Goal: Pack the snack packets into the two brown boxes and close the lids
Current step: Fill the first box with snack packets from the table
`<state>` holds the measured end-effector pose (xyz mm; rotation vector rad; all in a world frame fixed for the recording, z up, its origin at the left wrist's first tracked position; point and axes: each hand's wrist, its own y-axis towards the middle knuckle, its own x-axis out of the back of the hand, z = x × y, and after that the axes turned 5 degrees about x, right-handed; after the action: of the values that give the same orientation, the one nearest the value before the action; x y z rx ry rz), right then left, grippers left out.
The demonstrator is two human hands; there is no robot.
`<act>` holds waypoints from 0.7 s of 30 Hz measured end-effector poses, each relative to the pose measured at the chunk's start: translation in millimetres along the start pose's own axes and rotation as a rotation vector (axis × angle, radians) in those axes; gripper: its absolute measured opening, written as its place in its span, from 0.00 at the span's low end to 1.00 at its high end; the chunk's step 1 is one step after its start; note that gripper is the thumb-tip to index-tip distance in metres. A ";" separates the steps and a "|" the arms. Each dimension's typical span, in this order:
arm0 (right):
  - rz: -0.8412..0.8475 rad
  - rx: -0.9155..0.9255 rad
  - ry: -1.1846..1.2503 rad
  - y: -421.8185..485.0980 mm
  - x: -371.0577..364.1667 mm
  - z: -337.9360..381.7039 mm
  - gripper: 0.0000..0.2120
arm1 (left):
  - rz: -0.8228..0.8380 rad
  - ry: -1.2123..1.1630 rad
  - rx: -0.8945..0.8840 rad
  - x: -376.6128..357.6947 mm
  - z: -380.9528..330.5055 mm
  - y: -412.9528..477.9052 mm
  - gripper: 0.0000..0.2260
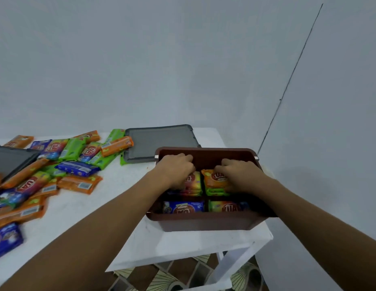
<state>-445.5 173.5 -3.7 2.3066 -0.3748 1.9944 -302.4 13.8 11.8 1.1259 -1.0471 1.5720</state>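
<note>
A brown box (206, 223) stands open at the table's right end, split into compartments. Its near compartments hold a blue packet (184, 207) and a green-orange packet (228, 206). Both hands are inside the far compartments. My left hand (176, 169) presses on a red-yellow packet (193, 184) in the far left compartment. My right hand (239, 175) rests on an orange packet (214, 179) lying over green ones in the far right compartment. A heap of loose snack packets (57, 171) in orange, green and blue covers the table's left side. No second brown box is in view.
A grey lid (159, 141) lies flat behind the box, with an orange packet (116, 145) at its left edge. Another grey lid (10, 160) shows at the far left. The white table (183, 246) ends just right of the box, by the wall corner. Patterned floor lies below.
</note>
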 end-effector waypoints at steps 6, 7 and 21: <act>0.015 0.010 -0.028 2.3 5.8 -5.1 0.20 | 0.002 0.005 0.075 -6.0 -3.6 0.2 0.19; 0.007 0.002 -0.024 2.2 6.3 -4.8 0.20 | 0.006 0.003 0.079 -6.6 -3.6 0.3 0.19; 0.043 -0.088 0.075 -2.3 1.4 -4.2 0.28 | 0.070 0.033 0.065 -8.1 -0.9 -0.1 0.24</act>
<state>-448.9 176.4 -1.4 2.1828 -0.4995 2.0335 -301.1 13.2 3.8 1.1136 -1.0295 1.6854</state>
